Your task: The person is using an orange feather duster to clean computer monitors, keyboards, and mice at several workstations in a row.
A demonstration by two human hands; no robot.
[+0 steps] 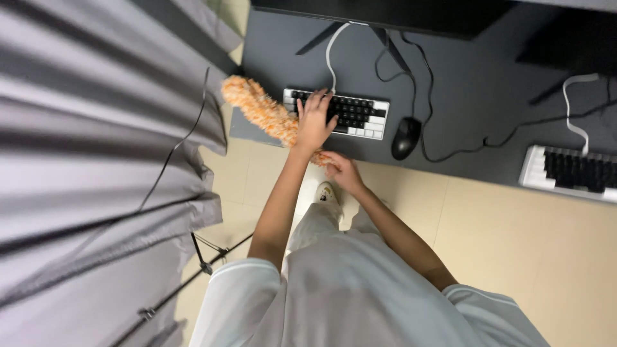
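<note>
The left hand [315, 122] lies spread on the keyboard [347, 114]. The right hand [342, 172] grips the fluffy orange duster [260, 109], which lies across the dark worktop [475, 77], left of the keyboard. A hard swipe might knock the mouse [405, 137] off.

1. Floor [514, 238]: pale beige tiles, faint grout lines, evenly lit.
2. Desk [475, 83]: dark grey top across upper frame, front edge running diagonally.
3. Grey curtain [83, 128]: pleated, fills left side, hem hanging above floor.
4. Thin black cable [168, 157] hangs down curtain.
5. Black stand legs [193, 276] spread on floor at lower left.
6. Monitor foot [360, 35]: dark struts on desk, top centre.
</note>
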